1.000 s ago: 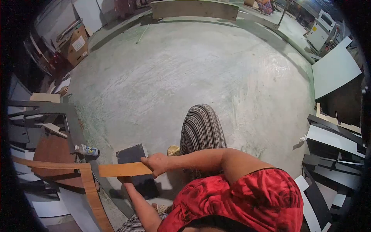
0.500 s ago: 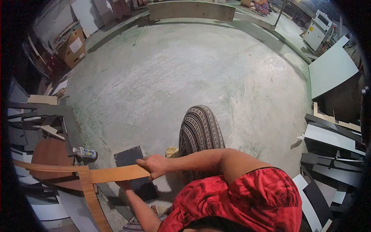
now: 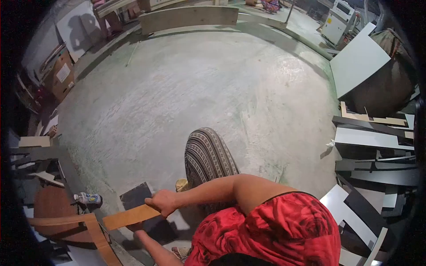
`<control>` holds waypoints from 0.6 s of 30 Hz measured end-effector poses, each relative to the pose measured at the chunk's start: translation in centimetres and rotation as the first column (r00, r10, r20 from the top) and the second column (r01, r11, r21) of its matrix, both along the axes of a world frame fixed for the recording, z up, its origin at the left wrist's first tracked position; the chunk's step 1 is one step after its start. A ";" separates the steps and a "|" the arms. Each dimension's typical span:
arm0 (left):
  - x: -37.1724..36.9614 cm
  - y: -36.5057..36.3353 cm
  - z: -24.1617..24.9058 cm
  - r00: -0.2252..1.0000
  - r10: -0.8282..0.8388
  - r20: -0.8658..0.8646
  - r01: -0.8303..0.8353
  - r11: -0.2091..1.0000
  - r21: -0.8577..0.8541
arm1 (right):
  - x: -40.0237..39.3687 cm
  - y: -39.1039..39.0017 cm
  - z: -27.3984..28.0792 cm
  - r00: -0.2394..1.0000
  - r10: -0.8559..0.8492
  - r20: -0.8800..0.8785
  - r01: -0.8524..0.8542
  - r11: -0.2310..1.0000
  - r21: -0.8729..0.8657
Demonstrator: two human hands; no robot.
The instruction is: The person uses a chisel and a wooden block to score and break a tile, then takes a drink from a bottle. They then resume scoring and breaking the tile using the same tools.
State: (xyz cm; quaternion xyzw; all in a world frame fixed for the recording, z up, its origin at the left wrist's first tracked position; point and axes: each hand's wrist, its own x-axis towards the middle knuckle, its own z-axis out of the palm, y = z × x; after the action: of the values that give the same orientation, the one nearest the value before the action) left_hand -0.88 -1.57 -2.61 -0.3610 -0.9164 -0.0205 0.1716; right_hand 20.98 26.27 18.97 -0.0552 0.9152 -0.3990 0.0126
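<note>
A short wood-grain strip (image 3: 128,217) is held slanting above the floor at the lower left. My right hand (image 3: 163,201) is closed around its right end, thumb on top. At the lower edge of the strip my left hand (image 3: 136,228) grips from below, its fingers mostly hidden behind it. Just left of the strip's far end lies an angled wood-grain offcut (image 3: 95,230), a narrow gap between them. Under my hands a dark rectangular board (image 3: 135,196) rests on the floor, partly covered by the strip and arms.
A labelled bottle (image 3: 88,198) lies on its side near a brown curved panel (image 3: 53,206). Piles of board offcuts flank me, including a white panel (image 3: 368,139) on the right. Ahead are a long beam (image 3: 188,20), a cardboard box (image 3: 60,77) and a white machine (image 3: 338,22).
The strip's left end, which met the angled offcut, now stands apart from it and the strip tilts more. Both hands moved with it. The view has shifted to the right.
</note>
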 end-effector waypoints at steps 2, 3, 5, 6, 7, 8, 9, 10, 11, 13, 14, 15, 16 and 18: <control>0.7 1.4 2.4 0.869 0.167 0.465 -0.158 0.986 -0.060 | 0.0 -0.2 -0.3 1.000 -0.008 0.018 0.008 1.000 0.007; -2.5 -1.0 -4.3 0.778 -0.222 0.587 -0.187 0.812 0.554 | 0.0 -0.2 -0.4 0.999 -0.003 0.032 0.003 1.000 0.013; -0.3 0.5 1.0 0.797 -0.079 0.599 -0.163 0.927 0.338 | 0.3 -0.2 0.0 1.000 -0.021 0.013 0.021 1.000 0.020; 1.1 1.6 4.2 0.817 0.066 0.573 -0.148 0.984 0.097 | 0.5 -0.3 0.1 0.999 -0.037 -0.007 0.037 0.999 0.023; 0.7 1.3 3.0 0.817 0.066 0.573 -0.146 0.985 0.095 | 0.5 -0.2 0.1 0.999 -0.039 -0.007 0.039 0.999 0.020; -0.7 0.3 0.0 0.761 -0.070 0.645 -0.196 0.923 0.332 | 0.5 -0.2 0.1 1.000 -0.030 -0.004 0.030 0.999 0.012; -1.5 -0.3 -1.5 0.705 -0.222 0.674 -0.265 0.799 0.540 | 0.5 -0.2 0.1 1.000 -0.021 -0.001 0.021 1.000 0.005; -1.3 -0.3 -1.2 0.705 -0.222 0.673 -0.263 0.800 0.540 | 0.5 -0.2 0.2 1.000 -0.022 -0.002 0.022 1.000 0.004; -0.8 -0.2 -0.6 0.690 -0.179 0.701 -0.292 0.818 0.496 | 0.5 -0.2 0.3 1.000 -0.010 -0.006 0.010 1.000 0.019; -0.5 -0.4 -0.4 0.672 -0.133 0.728 -0.323 0.833 0.450 | 0.7 -0.2 0.5 1.000 0.006 -0.007 -0.005 0.999 0.033; -0.5 -0.6 -0.9 0.651 -0.164 0.741 -0.343 0.807 0.480 | 0.8 -0.1 0.7 1.000 0.012 0.017 -0.013 0.999 0.042; -0.6 -0.8 -1.3 0.631 -0.196 0.751 -0.364 0.780 0.509 | 0.8 -0.1 0.9 0.999 0.019 0.040 -0.021 0.998 0.051; -0.4 -0.8 -1.0 0.631 -0.193 0.752 -0.366 0.780 0.507 | 0.7 -0.2 0.7 0.999 0.021 0.041 -0.023 0.999 0.049; 0.2 -0.6 -0.2 0.970 -0.214 0.116 0.170 0.937 0.306 | 0.6 -0.3 0.1 1.000 0.013 0.017 -0.014 0.999 0.038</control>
State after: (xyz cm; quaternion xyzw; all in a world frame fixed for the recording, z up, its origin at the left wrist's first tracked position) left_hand -0.65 -2.14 -2.80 -0.4168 -0.8737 -0.1996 0.1521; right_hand 21.54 26.02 19.05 -0.0577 0.9221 -0.3818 0.0241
